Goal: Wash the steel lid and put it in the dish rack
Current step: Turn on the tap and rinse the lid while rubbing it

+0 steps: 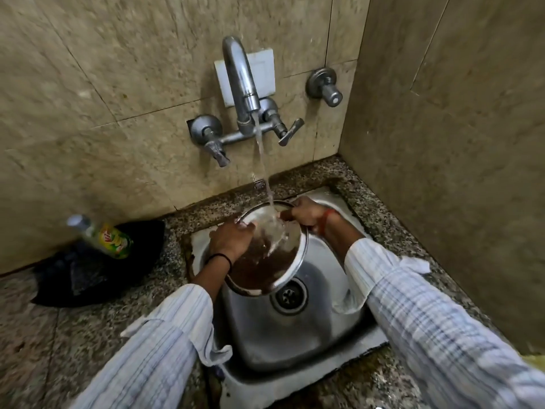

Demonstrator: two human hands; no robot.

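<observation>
Steel lid (267, 261), one, round, held tilted over the sink (309, 329), inner face up toward the camera, far edge raised under the water stream (263, 160) from one tap (240, 81). Hands, two: left hand (231, 239) grasps the left rim, right hand (306, 212) grips the far-right rim. One bottle (103, 236) lies left on one black bag (88, 267).

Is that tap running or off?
Running. A stream of water falls from the tap spout onto the lid, which both hands hold tilted over the sink, and it splashes there.
</observation>
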